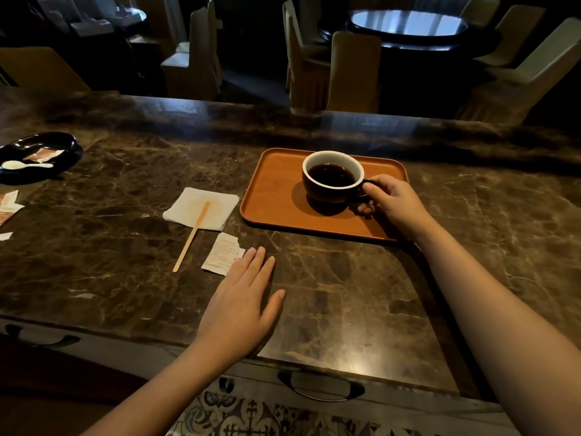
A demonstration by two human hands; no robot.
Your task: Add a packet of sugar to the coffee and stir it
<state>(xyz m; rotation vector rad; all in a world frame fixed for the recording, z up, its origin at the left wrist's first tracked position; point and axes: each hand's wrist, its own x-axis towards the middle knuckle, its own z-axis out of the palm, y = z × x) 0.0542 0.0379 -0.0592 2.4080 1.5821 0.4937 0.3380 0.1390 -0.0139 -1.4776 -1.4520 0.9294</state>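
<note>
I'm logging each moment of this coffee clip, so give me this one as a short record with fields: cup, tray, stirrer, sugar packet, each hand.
cup: dark cup with white inside, holding black coffee, standing on the tray
tray: orange tray on the marble counter
stirrer: wooden stick, its upper end lying on a stained napkin, not in the cup
sugar packet: white packet with a torn corner, flat on the counter
left hand: left hand flat on the counter, fingertips beside the packet, holding nothing
right hand: right hand at the cup's handle

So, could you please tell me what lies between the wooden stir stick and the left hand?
In the head view, a torn white sugar packet lies flat between wooden stir stick and left hand.
</note>
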